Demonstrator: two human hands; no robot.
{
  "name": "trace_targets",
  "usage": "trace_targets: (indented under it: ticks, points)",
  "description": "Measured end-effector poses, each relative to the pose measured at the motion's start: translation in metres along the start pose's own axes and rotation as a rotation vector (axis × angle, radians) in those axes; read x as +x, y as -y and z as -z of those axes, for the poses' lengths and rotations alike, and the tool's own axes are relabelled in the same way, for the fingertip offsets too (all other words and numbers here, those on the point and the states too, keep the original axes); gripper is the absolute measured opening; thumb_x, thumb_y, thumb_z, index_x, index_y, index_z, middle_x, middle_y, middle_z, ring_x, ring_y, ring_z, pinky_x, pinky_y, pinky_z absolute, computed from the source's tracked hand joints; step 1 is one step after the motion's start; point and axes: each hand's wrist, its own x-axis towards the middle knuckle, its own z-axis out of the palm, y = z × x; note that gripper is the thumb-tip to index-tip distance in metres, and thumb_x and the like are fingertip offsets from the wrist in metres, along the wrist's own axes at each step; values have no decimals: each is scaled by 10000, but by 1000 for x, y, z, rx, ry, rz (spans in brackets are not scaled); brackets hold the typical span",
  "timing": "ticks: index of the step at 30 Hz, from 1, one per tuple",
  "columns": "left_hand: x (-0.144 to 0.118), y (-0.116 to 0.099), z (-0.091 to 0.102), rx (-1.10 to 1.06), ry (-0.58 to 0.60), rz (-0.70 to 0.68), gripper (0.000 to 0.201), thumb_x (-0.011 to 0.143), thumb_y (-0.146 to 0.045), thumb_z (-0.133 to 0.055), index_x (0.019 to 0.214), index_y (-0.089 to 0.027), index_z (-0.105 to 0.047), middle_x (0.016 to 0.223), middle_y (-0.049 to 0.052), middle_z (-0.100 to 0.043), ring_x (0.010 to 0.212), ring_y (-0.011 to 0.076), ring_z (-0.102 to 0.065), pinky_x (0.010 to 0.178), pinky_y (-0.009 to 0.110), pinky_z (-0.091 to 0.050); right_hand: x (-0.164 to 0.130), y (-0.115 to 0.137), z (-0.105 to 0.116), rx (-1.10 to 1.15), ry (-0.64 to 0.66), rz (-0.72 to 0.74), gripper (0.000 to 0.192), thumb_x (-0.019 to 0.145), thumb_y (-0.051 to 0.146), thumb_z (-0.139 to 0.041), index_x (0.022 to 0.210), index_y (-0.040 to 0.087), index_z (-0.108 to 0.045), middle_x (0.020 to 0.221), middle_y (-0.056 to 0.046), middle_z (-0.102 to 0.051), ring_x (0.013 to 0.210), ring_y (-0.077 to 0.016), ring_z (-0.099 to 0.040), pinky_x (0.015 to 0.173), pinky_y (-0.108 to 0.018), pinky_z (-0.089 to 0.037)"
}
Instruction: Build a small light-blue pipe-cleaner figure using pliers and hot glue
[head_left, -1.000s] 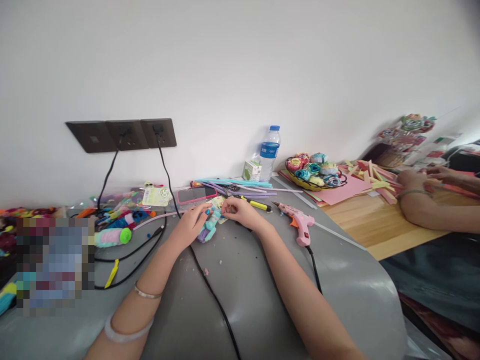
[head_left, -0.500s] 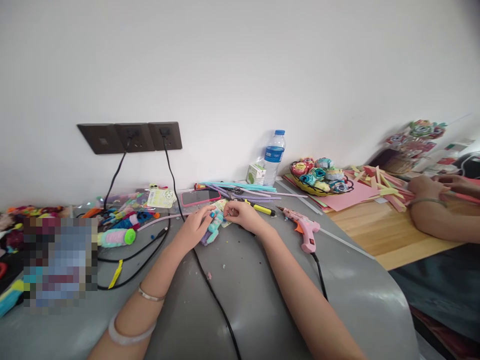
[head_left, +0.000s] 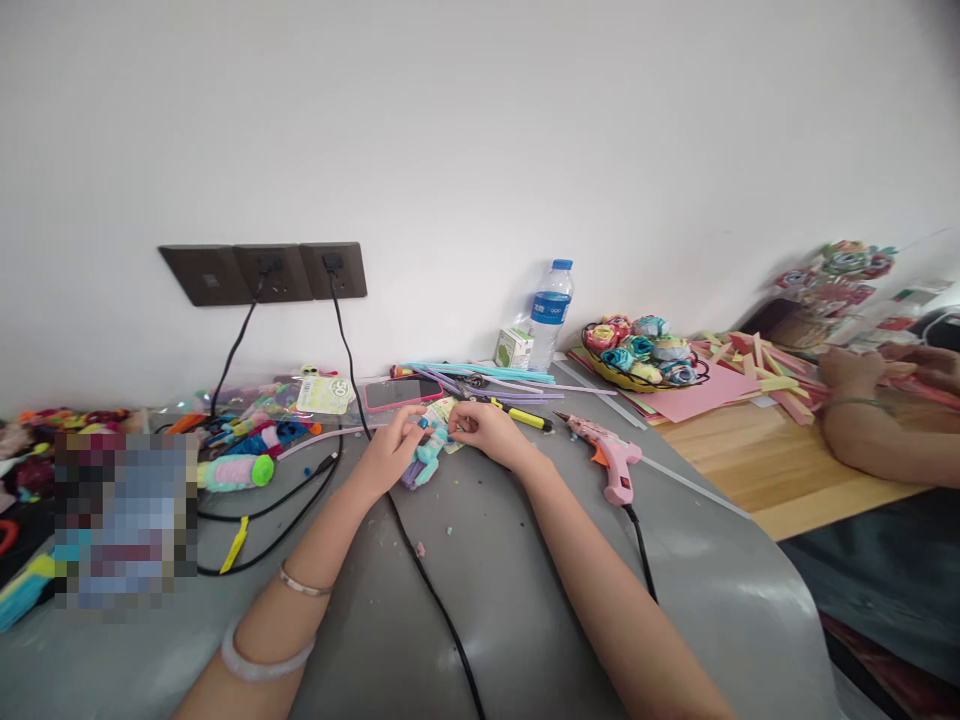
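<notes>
Between my hands on the grey table lies a small fuzzy craft piece (head_left: 426, 458), turquoise with purple at its lower end, which looks made of pipe cleaners. My left hand (head_left: 386, 455) is closed at its upper left, thumb and forefinger pinched on a small blue piece (head_left: 424, 423). From the other side my right hand (head_left: 489, 432) reaches in, its fingers pressed together at the top of the turquoise piece. What those right fingertips hold, if anything, is too small to make out. Part of a yellowish card (head_left: 441, 409) shows behind the fingertips.
A pink glue gun (head_left: 613, 462) lies right of my right arm. Behind are pipe cleaners (head_left: 517, 374), a phone (head_left: 401, 394), a yellow-handled tool (head_left: 531, 417) and a water bottle (head_left: 550, 318). A black cable (head_left: 427, 580) crosses beneath my left wrist. At right, a co-worker's arm (head_left: 862, 430) rests on wood.
My left fingers have drawn together and lifted slightly, with the blue piece between them. My right hand stays almost in place. The co-worker's hands at right have shifted a little.
</notes>
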Motion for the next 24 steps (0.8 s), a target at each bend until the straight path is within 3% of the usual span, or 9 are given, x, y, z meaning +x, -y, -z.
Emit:
trace_targets:
  ticks: [4, 11, 16, 21, 24]
  points:
    - [1, 3, -1, -83, -6, 40, 376, 950, -436, -393, 1237, -212, -488, 1076, 96, -759, 1167, 274, -678, 927, 384, -488, 0, 0, -1, -7, -8, 12, 132, 750, 82, -671, 759, 208, -633, 669, 52, -476, 627, -120, -436, 615, -223, -293]
    - [-3, -9, 6, 12, -21, 53, 415, 961, -449, -351, 1254, -210, -522, 1101, 104, -768, 1070, 278, -699, 922, 396, -496, -3, -4, -2, 99, -17, 38, 106, 780, 123, -664, 810, 208, -607, 670, 67, -421, 612, -112, -398, 605, -228, -292]
    - [-7, -17, 20, 174, -54, 50, 426, 947, -434, -330, 1115, -176, -626, 1112, 123, -751, 1072, 293, -674, 905, 380, -487, -9, -12, -4, 246, -56, 62, 79, 801, 163, -632, 871, 199, -627, 728, 48, -458, 632, -121, -400, 598, -237, -317]
    - [-14, -20, 33, 329, 187, 116, 396, 850, -540, -497, 894, -196, -689, 888, 71, -727, 814, 262, -655, 687, 320, -446, -11, -11, -5, 197, -90, 53, 72, 784, 133, -649, 829, 187, -661, 772, 22, -524, 660, -128, -445, 621, -249, -347]
    - [-16, -19, 34, 359, 234, 145, 361, 786, -531, -569, 854, -194, -683, 852, 58, -706, 777, 246, -633, 642, 303, -422, -10, -7, -6, 123, -97, 58, 87, 779, 101, -644, 789, 185, -664, 783, 12, -549, 673, -130, -472, 640, -251, -362]
